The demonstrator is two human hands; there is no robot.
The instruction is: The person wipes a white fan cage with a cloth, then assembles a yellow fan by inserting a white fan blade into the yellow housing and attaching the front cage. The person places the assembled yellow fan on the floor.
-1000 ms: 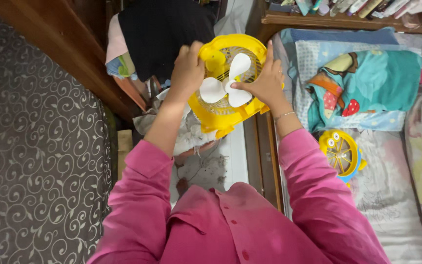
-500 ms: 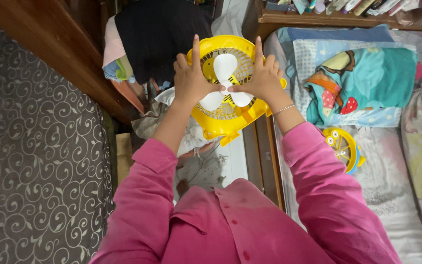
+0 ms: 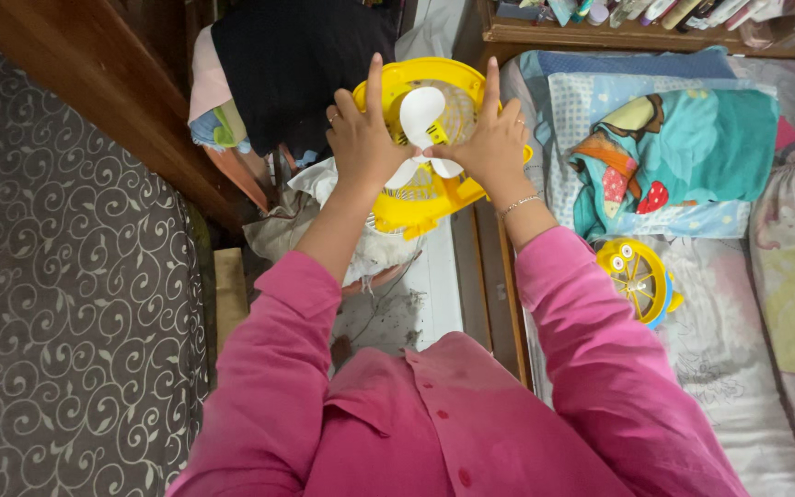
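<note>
fan (image 3: pixel 420 207) lifted slightly; both hands' fingers (image 3: pixel 374 87) spread open, thumbs pressing its white blade (image 3: pixel 419 115).

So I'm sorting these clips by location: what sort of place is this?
Most likely a bedroom at home. A bed with printed sheets lies on the right, a folded blanket on it, and a wooden shelf of clutter stands above its head.

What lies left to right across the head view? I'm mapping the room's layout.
Patterned grey mattress → left hand → white fan blades → right hand → teal blanket
</note>
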